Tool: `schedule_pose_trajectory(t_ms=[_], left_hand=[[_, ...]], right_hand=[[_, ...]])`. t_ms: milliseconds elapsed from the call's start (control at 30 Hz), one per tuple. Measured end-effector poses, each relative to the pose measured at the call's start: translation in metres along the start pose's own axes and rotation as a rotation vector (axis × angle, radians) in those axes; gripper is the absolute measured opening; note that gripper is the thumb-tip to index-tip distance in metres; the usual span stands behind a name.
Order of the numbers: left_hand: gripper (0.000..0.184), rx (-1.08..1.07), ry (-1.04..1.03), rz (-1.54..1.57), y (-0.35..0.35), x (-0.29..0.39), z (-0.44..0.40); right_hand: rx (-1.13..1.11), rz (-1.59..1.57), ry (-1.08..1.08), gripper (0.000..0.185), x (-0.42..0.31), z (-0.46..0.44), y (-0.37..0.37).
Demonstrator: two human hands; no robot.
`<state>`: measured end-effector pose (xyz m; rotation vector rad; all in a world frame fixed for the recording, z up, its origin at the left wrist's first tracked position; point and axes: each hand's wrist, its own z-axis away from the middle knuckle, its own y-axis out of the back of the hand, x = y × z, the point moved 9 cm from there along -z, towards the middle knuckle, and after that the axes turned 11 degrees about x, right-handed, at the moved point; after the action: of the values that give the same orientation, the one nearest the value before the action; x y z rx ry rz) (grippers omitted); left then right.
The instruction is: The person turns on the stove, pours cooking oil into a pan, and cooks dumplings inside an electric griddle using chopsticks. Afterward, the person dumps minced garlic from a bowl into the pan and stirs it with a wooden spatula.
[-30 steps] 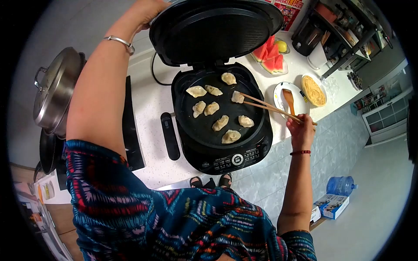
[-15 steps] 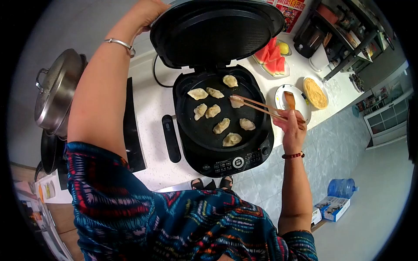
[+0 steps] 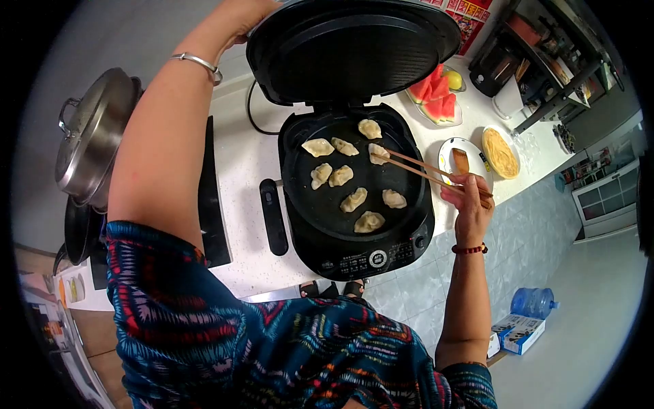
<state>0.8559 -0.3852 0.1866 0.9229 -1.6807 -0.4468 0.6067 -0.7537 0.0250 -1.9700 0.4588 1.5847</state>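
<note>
An electric griddle [image 3: 293,204] stands on the counter with its black lid [image 3: 354,58] raised. My left hand [image 3: 246,19] grips the lid's upper left edge, its fingertips hidden behind it. Wooden chopsticks [image 3: 424,172] are held in my right hand [image 3: 470,208], over the pan's right side. Their tips touch a dumpling [image 3: 379,154] near the right of the pan; whether they pinch it, I cannot tell. Several other dumplings lie spread over the black pan, among them one at the top [image 3: 369,129] and one near the front rim [image 3: 369,221].
To the right are a plate [image 3: 446,157] with a wooden spatula [image 3: 460,161], a dish of yellowish food [image 3: 501,153] and cut watermelon [image 3: 436,102]. A lidded steel pot [image 3: 102,136] stands left. The griddle's side handle [image 3: 274,218] sticks out over the counter.
The view has shifted slightly, so most things appear further right. At the chopstick tips, the dumpling has moved a little toward the back of the pan and turned. My left hand still holds the lid.
</note>
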Motion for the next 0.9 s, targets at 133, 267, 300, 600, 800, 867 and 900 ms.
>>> schedule_pose_trajectory(t_ms=[133,267,300,600,800,867,900], left_hand=[[0.019,-0.132,-0.172,-0.254,-0.012,0.008,-0.006],[0.013,-0.167,-0.652,-0.957,-0.027,0.024,0.003],[0.011,-0.163,-0.676,-1.027,-0.028,0.023,0.003],[0.014,-0.099,-0.81,-0.985,-0.029,0.029,0.005],[0.014,-0.08,-0.449,-0.556,-0.019,0.009,-0.013],[0.014,-0.074,-0.539,-0.68,-0.026,0.008,-0.016],[0.014,-0.067,-0.63,-0.804,-0.028,0.013,-0.011]], right_hand=[[-0.006,-0.006,0.021,0.024,0.013,-0.002,-0.006],[-0.088,-0.005,0.047,0.022,0.013,0.004,-0.031],[-0.085,-0.003,0.042,0.022,0.008,0.005,-0.033],[-0.038,0.063,0.042,0.023,-0.008,0.004,-0.015],[-0.116,0.052,0.09,0.02,0.004,0.007,-0.042],[-0.123,0.04,0.057,0.021,0.007,0.006,-0.046],[-0.108,0.022,0.076,0.02,0.002,0.004,-0.044]])
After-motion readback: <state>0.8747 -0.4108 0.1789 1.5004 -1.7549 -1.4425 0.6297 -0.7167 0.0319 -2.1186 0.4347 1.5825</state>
